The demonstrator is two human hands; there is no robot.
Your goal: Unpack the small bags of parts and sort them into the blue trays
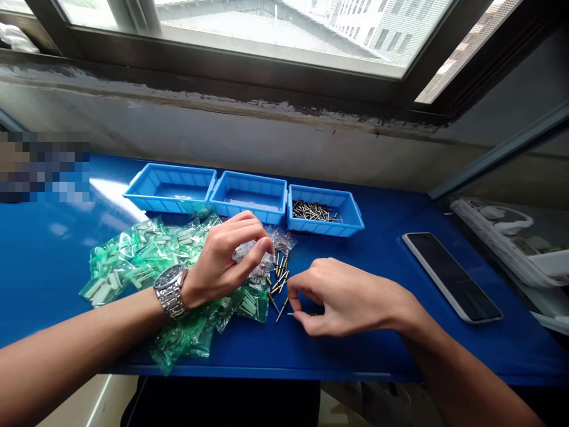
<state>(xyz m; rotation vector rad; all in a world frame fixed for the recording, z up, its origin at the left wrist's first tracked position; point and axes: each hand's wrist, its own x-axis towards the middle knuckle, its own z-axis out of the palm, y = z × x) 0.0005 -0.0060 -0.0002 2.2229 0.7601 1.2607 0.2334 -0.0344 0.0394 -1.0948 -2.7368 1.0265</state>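
Observation:
My left hand [229,258], with a watch [171,290] on its wrist, is held over green plastic packets [146,252]; thumb and forefinger curve toward each other, and what may lie between them cannot be made out. My right hand [342,296] pinches a thin metal pin just above the blue table, right of a small group of loose pins [281,276] with brass-coloured ends. Small clear bags [260,267] lie behind my left fingers. More such pins [313,210] fill part of the right blue bin [326,227].
Two more blue bins [171,206] [249,210] stand in the row to the left. A phone [451,276] lies on the blue table [373,359] at the right. Beyond it a plastic-wrapped tray [502,237] holds white items. A window runs behind the table.

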